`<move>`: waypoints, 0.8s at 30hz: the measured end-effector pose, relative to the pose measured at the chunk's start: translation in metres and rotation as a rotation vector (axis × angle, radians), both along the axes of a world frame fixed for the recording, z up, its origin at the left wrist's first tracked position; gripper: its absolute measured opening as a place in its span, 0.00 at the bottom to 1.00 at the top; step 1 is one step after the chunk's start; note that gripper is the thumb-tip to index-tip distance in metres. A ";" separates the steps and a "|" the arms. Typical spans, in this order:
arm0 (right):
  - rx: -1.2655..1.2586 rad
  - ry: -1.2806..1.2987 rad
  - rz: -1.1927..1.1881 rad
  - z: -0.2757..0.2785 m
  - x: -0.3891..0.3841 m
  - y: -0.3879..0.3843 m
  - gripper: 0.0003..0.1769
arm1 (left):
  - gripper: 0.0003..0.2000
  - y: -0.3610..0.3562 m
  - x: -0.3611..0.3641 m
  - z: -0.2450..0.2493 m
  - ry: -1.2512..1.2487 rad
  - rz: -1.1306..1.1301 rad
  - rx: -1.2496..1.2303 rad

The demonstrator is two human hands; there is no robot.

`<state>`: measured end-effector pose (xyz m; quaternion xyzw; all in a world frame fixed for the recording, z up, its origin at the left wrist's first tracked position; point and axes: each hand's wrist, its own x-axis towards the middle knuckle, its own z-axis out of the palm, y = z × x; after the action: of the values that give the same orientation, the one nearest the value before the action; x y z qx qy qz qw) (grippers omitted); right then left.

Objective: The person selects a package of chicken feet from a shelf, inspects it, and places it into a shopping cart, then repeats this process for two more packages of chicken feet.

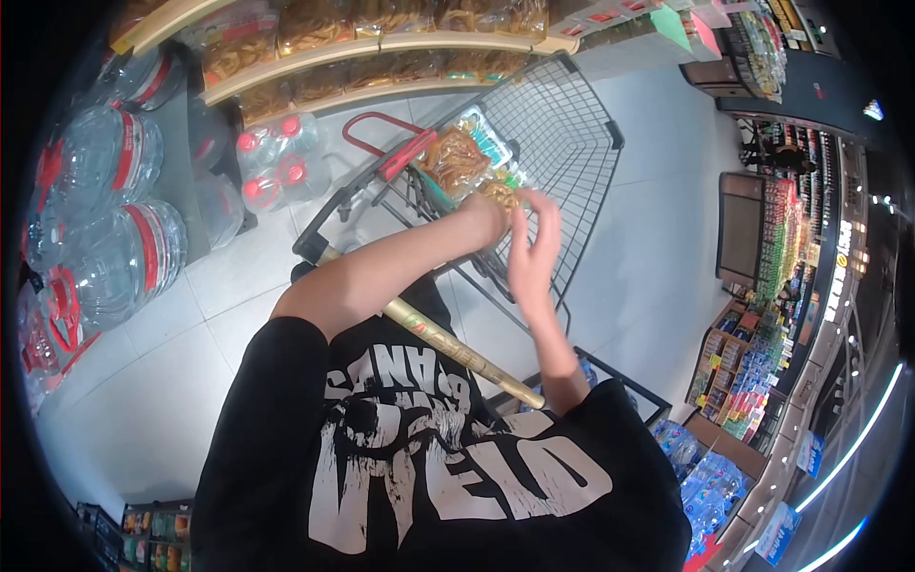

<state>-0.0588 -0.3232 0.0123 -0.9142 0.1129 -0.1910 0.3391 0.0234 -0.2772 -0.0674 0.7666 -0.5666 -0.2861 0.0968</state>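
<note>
Over the near end of a wire shopping cart, my left hand is closed on a small clear bag with golden-brown contents and a bit of green. Its fingers are partly hidden behind the bag and wrist. My right hand is beside the bag, thumb and fingers apart, fingertips right at its edge. Just beyond, a larger clear bag of brown food lies in the cart, along with a white and teal package. A gold-coloured handle bar crosses in front of my body.
Shelves of bagged brown goods run along the far side. Large water bottles stand at left, and a pack of red-capped bottles sits on the tiled floor. Stocked shelves and bottle packs are at right.
</note>
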 end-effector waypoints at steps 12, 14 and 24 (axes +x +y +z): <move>-0.137 0.325 0.241 -0.009 -0.030 0.099 0.24 | 0.14 0.015 0.114 0.046 0.139 0.820 -0.691; -0.200 0.299 0.209 -0.016 -0.027 0.094 0.20 | 0.13 0.036 0.116 0.065 0.258 0.938 -0.800; -0.172 0.247 0.148 -0.021 -0.025 0.065 0.26 | 0.14 0.173 0.138 0.112 0.040 1.015 -0.881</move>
<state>-0.0838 -0.2584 -0.0086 -0.9623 0.0695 -0.0608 0.2560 0.1618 -0.1043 0.0449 0.8214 -0.1977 0.0384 0.5335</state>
